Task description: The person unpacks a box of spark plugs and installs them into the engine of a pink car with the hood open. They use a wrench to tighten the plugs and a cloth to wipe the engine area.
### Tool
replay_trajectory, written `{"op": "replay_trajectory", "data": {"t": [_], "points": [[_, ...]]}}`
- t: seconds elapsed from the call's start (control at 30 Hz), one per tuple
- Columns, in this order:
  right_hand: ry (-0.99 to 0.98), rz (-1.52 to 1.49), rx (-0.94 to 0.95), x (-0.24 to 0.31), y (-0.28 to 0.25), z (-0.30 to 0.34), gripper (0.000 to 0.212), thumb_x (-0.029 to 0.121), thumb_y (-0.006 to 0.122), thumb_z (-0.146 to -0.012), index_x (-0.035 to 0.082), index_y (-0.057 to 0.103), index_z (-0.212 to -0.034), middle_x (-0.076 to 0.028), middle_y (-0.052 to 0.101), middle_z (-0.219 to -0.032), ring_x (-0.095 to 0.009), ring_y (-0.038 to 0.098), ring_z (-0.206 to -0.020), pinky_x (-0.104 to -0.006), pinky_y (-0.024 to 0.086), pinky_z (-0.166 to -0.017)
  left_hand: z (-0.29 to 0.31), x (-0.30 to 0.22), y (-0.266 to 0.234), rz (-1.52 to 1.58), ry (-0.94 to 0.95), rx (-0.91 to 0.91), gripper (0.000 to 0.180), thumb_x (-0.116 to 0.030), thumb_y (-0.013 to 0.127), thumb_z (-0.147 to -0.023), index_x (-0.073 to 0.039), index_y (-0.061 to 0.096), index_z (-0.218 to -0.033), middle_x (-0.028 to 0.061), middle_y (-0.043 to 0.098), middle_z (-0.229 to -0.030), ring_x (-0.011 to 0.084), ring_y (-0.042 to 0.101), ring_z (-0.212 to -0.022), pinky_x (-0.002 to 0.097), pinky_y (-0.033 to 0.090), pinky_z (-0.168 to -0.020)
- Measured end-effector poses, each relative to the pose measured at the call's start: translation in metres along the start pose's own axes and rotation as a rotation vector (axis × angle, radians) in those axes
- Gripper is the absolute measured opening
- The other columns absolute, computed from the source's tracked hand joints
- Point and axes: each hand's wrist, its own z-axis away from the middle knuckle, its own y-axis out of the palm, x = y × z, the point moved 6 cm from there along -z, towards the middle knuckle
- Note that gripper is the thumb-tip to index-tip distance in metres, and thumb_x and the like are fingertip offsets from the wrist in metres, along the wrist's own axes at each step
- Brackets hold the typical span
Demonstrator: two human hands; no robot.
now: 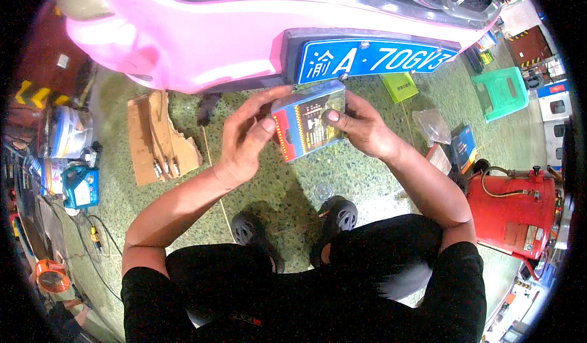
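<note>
Lettering and signs. Plate (342, 61), blue, on the pink car (202, 43): one row of large, legible white characters, a Chinese character first, then Latin letters and digits, with a dot after the second character. Box (309, 121): pale print on the dark panel, too small to read; yellow marks along the red one. Green box (400, 88): a short line of dark print, illegible at this size. Wall (58, 67), far left: black-and-yellow chevrons, a wordless warning marking.
</note>
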Motion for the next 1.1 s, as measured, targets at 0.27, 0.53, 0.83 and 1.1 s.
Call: {"op": "replay_trajectory", "data": {"t": [0.27,0.53,0.83,1.1], "points": [[0.044,-0.339,-0.105,-0.018,-0.004,0.003,0.050,0.025,0.060,-0.104,0.001,0.047,-0.146,-0.009,0.061,-0.136,-0.020,0.054,-0.127,-0.0388,0.039,-0.110,0.004,0.001,0.009,-0.033,-0.091,0.099,0.070,-0.025,0.064,-0.099,0.007,0.035,-0.154,0.0193,0.053,-0.146,0.0236,0.056,-0.130,0.0356,0.049,-0.103],[0.137,-0.523,-0.041,-0.031,0.000,0.001,0.048,0.028,0.057,-0.105,0.004,0.048,-0.145,-0.010,0.061,-0.137,-0.023,0.056,-0.129,-0.0431,0.041,-0.111,0.004,-0.005,0.012,-0.034,-0.099,0.075,0.066,-0.018,0.070,-0.096,0.000,0.042,-0.153,0.0122,0.057,-0.141,0.0165,0.060,-0.117,0.0278,0.053,-0.084],[0.161,-0.543,0.001,-0.037,0.008,-0.002,0.050,0.041,0.049,-0.107,0.006,0.051,-0.144,-0.010,0.062,-0.137,-0.024,0.058,-0.128,-0.0445,0.042,-0.110,0.005,-0.004,0.014,0.010,-0.142,0.070,0.058,-0.013,0.074,-0.094,-0.005,0.052,-0.148,0.0092,0.058,-0.136,0.0153,0.062,-0.110,0.0268,0.052,-0.082],[0.457,-0.618,0.063,-0.061,0.039,0.006,0.061,0.063,0.048,-0.099,0.010,0.056,-0.129,-0.004,0.063,-0.097,-0.016,0.061,-0.065,-0.0299,0.048,-0.048,0.000,-0.022,0.024,-0.448,0.150,0.057,0.048,-0.016,0.080,-0.086,-0.007,0.064,-0.130,0.0123,0.060,-0.121,0.0284,0.062,-0.111,0.0412,0.049,-0.098]]}}
